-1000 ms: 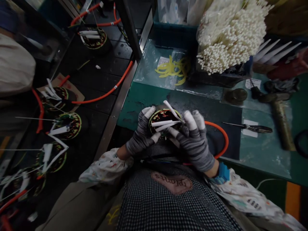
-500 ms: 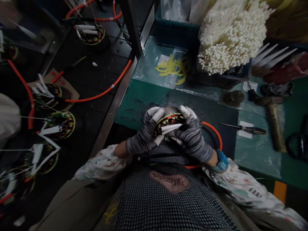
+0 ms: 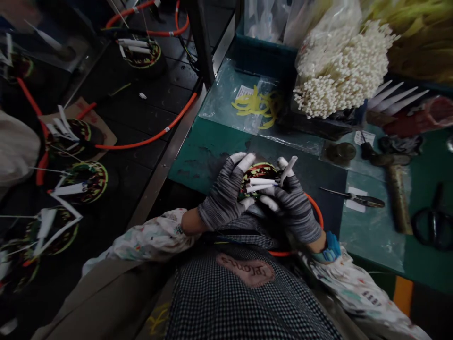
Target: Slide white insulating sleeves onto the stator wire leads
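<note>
A round wound coil part (image 3: 259,171) with green and red windings rests at the near edge of the green bench (image 3: 198,146), with white sleeves (image 3: 260,184) lying across it. My left hand (image 3: 226,193), in a grey striped glove, wraps around the part's left side. My right hand (image 3: 292,203), gloved the same way, grips its right side and pinches one white sleeve (image 3: 288,169) that sticks upward. An orange cable (image 3: 314,210) curves out from behind my right hand.
A big bundle of white sleeves (image 3: 339,66) and yellow pieces in a bag (image 3: 256,104) lie at the back. A screwdriver (image 3: 354,198), hammer (image 3: 394,189) and scissors (image 3: 433,222) lie right. Several similar coil parts (image 3: 87,182) and orange cables (image 3: 152,137) sit on the dark conveyor left.
My hands closed over the coil part, then opened a little. My right hand has now lifted one white sleeve upright. The view drifted slightly.
</note>
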A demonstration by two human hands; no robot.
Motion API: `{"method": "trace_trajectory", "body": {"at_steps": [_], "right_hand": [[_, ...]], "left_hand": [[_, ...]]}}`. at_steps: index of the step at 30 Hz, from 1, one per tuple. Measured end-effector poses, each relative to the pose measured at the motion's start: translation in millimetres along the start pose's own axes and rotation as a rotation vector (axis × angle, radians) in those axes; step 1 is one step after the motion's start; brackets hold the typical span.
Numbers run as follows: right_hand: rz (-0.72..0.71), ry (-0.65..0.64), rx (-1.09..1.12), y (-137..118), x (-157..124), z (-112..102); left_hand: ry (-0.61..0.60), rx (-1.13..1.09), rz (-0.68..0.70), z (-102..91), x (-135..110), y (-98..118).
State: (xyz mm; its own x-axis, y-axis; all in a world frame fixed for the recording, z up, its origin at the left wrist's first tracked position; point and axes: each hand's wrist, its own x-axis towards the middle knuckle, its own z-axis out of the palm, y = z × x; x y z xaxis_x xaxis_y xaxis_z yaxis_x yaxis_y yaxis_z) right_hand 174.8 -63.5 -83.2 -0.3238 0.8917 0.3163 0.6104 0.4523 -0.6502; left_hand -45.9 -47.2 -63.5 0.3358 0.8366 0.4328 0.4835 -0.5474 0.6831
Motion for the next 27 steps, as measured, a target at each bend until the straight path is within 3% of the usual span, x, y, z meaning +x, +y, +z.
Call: {"method": "trace_trajectory", "body": {"at_steps": [3,7,10,14,17,20,22,27], "right_hand": [[0.043,-0.022,0.013,8,3,-9],[-0.124,-0.124,-0.044,14,9,-18],[-0.146,-0.188,-0.069,17,10,-21],[-0.095,-0.054,-0.078,13,3,-12],[0.058,0.079,-0.035,7,-4,3],[0.201,0.129,0.082,3,0,11],[0.162,0.073,0.063,2,12,8],[-0.171,-0.29,-0.011,7,67,-18]], "left_hand": [[-0.009,-0.042,-0.065,4.1,8,8],[-0.015,-0.088,-0.131,6.0,13,14],[-0.046,-0.103,-0.119,4.4,13,16],[-0.095,-0.051,-0.054,3.0,11,16],[-0.082,-0.037,-0.044,5.5,10,17],[-0.045,-0.084,-0.082,6.5,10,14],[-0.036,-0.116,-0.103,2.4,13,3],[-0.156,-0.208,-0.116,-21.6,31,-55]]}}
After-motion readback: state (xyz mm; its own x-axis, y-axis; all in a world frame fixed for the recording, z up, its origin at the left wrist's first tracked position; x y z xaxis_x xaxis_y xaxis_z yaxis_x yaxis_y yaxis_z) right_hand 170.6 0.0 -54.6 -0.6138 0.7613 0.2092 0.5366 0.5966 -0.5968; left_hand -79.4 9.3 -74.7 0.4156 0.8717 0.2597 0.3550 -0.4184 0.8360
